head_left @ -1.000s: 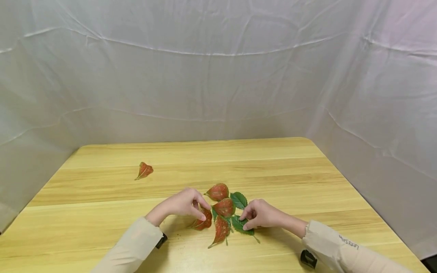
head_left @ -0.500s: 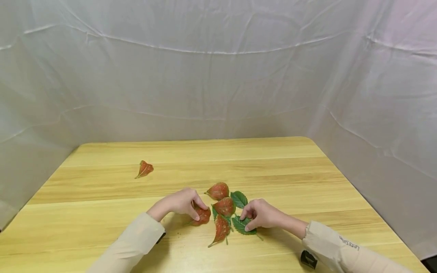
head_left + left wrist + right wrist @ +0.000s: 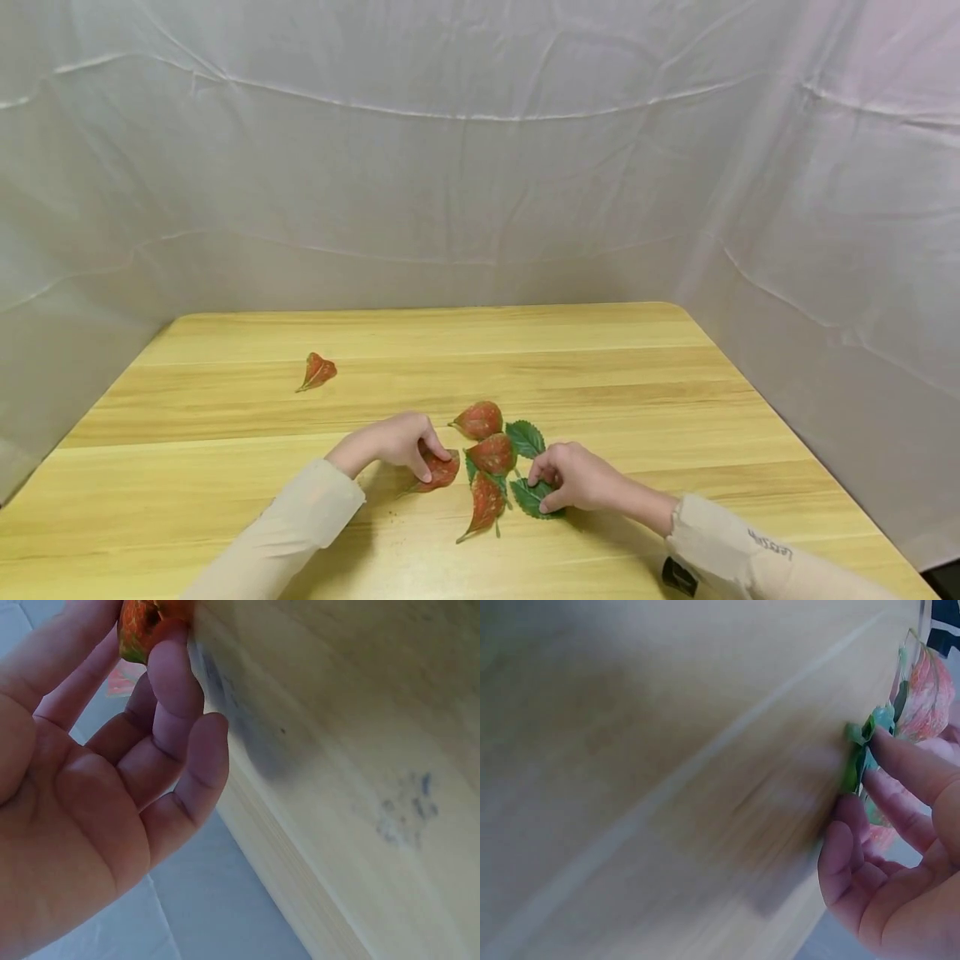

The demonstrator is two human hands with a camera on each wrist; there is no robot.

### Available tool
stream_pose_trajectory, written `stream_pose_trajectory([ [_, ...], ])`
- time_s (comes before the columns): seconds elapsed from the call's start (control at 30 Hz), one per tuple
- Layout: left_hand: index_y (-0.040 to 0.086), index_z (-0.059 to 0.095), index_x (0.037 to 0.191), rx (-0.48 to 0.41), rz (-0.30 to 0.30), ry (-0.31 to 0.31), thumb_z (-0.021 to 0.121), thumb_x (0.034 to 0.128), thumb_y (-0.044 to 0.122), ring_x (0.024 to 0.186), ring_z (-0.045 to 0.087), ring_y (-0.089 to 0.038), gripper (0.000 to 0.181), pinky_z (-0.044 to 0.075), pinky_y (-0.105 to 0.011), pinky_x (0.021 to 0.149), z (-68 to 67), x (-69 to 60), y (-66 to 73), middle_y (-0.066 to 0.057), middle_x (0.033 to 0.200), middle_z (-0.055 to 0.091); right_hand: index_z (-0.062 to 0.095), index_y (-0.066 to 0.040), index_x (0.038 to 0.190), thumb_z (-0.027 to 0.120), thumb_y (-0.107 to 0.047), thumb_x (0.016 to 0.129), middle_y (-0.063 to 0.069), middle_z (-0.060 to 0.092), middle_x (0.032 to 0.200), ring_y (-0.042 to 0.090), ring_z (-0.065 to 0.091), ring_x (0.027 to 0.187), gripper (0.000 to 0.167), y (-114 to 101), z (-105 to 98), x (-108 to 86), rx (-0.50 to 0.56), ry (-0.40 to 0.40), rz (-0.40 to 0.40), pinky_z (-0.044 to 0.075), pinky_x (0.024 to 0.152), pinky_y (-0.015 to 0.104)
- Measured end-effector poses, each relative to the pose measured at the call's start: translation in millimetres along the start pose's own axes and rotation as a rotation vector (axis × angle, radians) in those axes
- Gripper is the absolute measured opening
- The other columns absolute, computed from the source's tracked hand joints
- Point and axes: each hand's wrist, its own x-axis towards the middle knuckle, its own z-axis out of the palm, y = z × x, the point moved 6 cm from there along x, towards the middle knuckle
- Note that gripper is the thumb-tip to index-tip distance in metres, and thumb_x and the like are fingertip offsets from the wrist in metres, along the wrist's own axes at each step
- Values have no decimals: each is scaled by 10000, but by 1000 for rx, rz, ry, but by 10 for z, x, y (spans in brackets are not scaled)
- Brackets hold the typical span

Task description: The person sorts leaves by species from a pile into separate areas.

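Note:
My left hand [image 3: 399,443] pinches a red leaf [image 3: 444,472] between thumb and fingers, low over the wooden table. In the left wrist view part of that leaf [image 3: 138,628] shows at the fingertips of the hand [image 3: 97,787]. My right hand [image 3: 581,477] pinches a green leaf [image 3: 528,497]; the right wrist view shows the green leaf [image 3: 853,769] between the fingers of the hand [image 3: 907,870]. Between the hands lie an upper red leaf [image 3: 480,420], a middle red leaf [image 3: 495,455] and a lower red leaf [image 3: 487,502], with another green leaf [image 3: 526,438] beside them.
A single red leaf [image 3: 318,372] lies farther back on the left of the table [image 3: 225,400]. More green shows partly hidden under the middle red leaves. A pale cloth [image 3: 450,183] hangs behind and at both sides of the table.
The left hand has closed its fingers on the red leaf, which has shifted slightly left, away from the others. The right hand stays nearly in place; its green leaf has moved slightly right.

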Motion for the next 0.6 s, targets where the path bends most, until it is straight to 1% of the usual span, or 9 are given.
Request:
stream_pose_trajectory([
  [0.07, -9, 688, 955, -9, -6, -4, 749, 661, 2, 594, 359, -79, 300, 325, -196, 530, 1, 6, -10, -92, 935, 648, 653, -76, 835, 773, -63, 642, -36, 504, 741, 76, 436, 620, 227, -16, -2, -11, -29, 8, -5, 403, 580, 218],
  [0.13, -9, 687, 956, -19, -13, -8, 746, 663, -3, 592, 359, -88, 298, 325, -199, 529, 4, 9, -19, -102, 947, 647, 651, -71, 843, 776, -65, 633, -27, 488, 771, 79, 433, 621, 245, -29, -3, -25, -45, 14, -9, 398, 579, 219],
  [0.2, -4, 689, 955, -16, -16, -11, 747, 664, 1, 648, 444, -91, 297, 362, -194, 561, 5, 11, -30, -104, 961, 647, 643, -67, 846, 777, -59, 626, -20, 475, 784, 72, 424, 607, 258, -42, -2, -35, -50, 19, -16, 393, 574, 218],
  [0.27, -2, 690, 952, -24, -22, -14, 748, 663, -1, 707, 501, -109, 295, 385, -201, 585, 10, 13, -38, -109, 969, 647, 631, -67, 841, 774, -39, 619, -16, 470, 791, 75, 416, 612, 266, -55, 0, -41, -39, 21, -25, 386, 576, 222],
  [0.33, 3, 690, 953, -17, -20, -19, 748, 664, 4, 701, 502, -100, 295, 389, -194, 586, 13, 15, -44, -102, 973, 649, 622, -75, 831, 771, -17, 616, -20, 467, 792, 83, 409, 624, 268, -59, 5, -44, -20, 18, -31, 378, 577, 223],
  [0.37, 3, 691, 951, -18, -21, -19, 749, 663, 3, 685, 494, -92, 293, 384, -191, 580, 15, 16, -47, -100, 970, 650, 617, -79, 824, 770, -5, 614, -24, 469, 791, 86, 407, 629, 270, -61, 7, -43, -9, 17, -38, 377, 576, 223],
  [0.43, -1, 690, 946, -32, -22, -20, 747, 661, -7, 595, 406, -76, 291, 345, -192, 536, 20, 18, -49, -98, 952, 652, 614, -79, 813, 763, 19, 616, -35, 482, 772, 83, 404, 631, 266, -57, 12, -38, 21, 10, -44, 381, 569, 218],
  [0.5, -3, 688, 948, -35, -19, -21, 745, 662, -10, 535, 319, -82, 292, 307, -189, 500, 23, 20, -54, -83, 904, 656, 616, -75, 803, 752, 42, 626, -51, 490, 720, 61, 394, 595, 253, -37, 21, -35, 58, -1, -42, 381, 544, 205],
  [0.6, -9, 687, 945, -47, -15, -19, 744, 658, -20, 511, 306, -75, 292, 293, -189, 484, 27, 21, -49, -68, 842, 654, 626, -62, 795, 734, 64, 647, -69, 489, 651, 31, 370, 548, 222, -8, 23, -38, 111, -11, -32, 370, 513, 187],
])
